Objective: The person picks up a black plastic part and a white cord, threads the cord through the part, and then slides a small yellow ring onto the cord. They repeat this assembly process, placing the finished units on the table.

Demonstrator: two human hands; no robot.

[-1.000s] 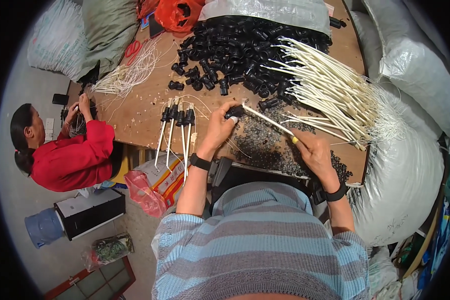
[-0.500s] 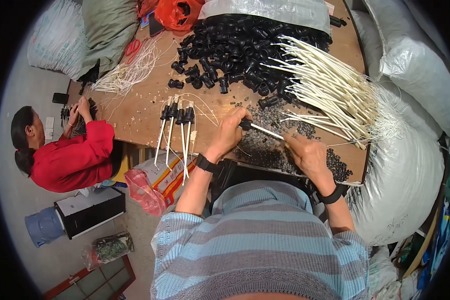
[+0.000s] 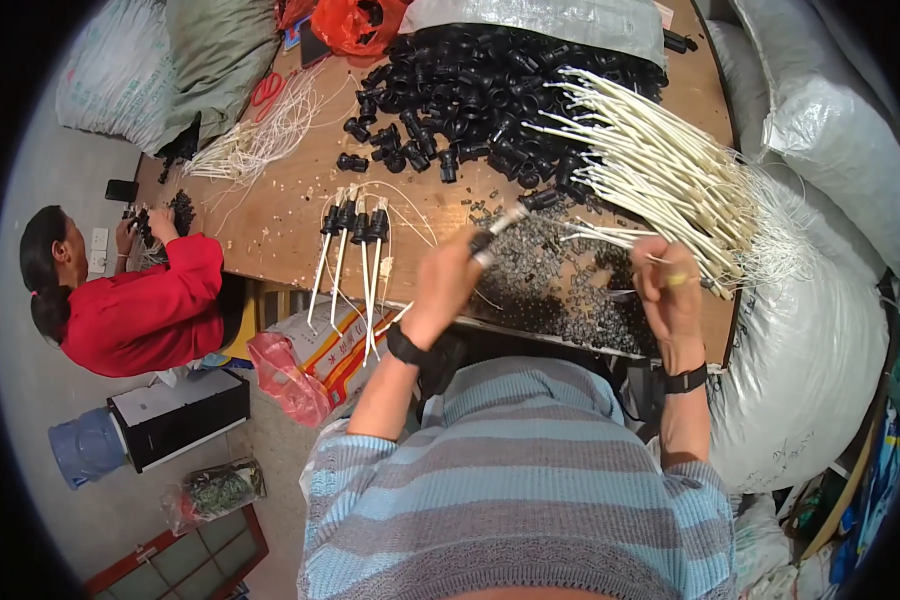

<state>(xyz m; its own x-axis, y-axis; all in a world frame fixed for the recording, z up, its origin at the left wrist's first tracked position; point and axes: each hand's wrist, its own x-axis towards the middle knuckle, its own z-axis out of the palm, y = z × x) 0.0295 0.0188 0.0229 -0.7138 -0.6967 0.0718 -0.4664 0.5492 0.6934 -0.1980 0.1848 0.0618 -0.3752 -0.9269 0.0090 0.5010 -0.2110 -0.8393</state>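
Observation:
My left hand point(image 3: 444, 285) is closed round a black plastic fitting, blurred by motion, with a pale end point(image 3: 510, 218) sticking out past the fingers. It is held over a scatter of small dark clips point(image 3: 530, 262). To the right, my right hand point(image 3: 668, 290) is raised with its fingers curled together beside the white-sleeved wires point(image 3: 660, 170). A thin pale strand shows at its fingertips, too small to make out. Several finished-looking pieces point(image 3: 358, 228), black fittings on white sleeves, lie left of my left hand, their lower ends over the table's edge.
A large heap of black fittings point(image 3: 470, 95) covers the back of the table point(image 3: 270, 215). Loose white wires point(image 3: 255, 140) and red scissors point(image 3: 267, 90) lie at the far left. A co-worker in red point(image 3: 145, 300) handles black pieces there. Full white sacks point(image 3: 800, 370) press against the right edge.
My hands have moved apart. The white sleeve between them no longer spans the gap. My right hand has shifted right and curled up; my left has tilted the fitting upward.

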